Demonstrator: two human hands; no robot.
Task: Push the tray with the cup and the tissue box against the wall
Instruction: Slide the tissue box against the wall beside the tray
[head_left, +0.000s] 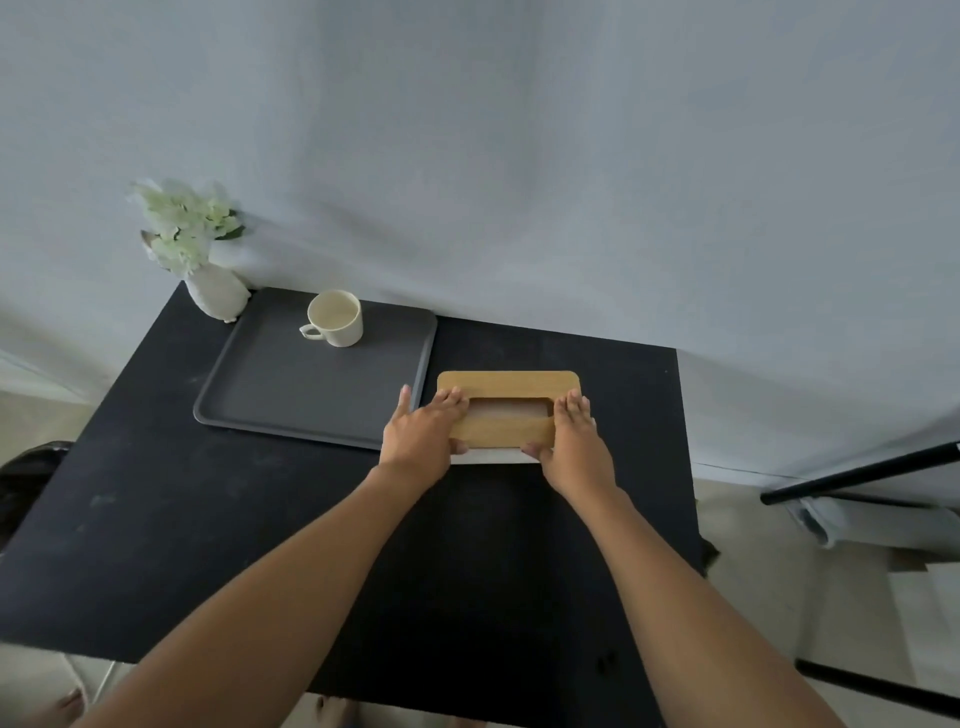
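A dark grey tray (291, 384) lies on the black table at the back left, its far edge close to the grey wall (519, 156). A cream cup (336, 318) stands upright on the tray's far part, handle to the left. The tissue box (509, 384), white with a wooden lid and a slot, sits on the table just right of the tray, off it. My left hand (423, 434) grips the box's left end and my right hand (574, 441) grips its right end, fingers over the lid, thumbs on the near side.
A white vase with pale flowers (208, 270) stands at the tray's far left corner against the wall. The black table (208, 545) stretches toward me. Black metal bars (857, 475) and a roll of material are off the table's right side.
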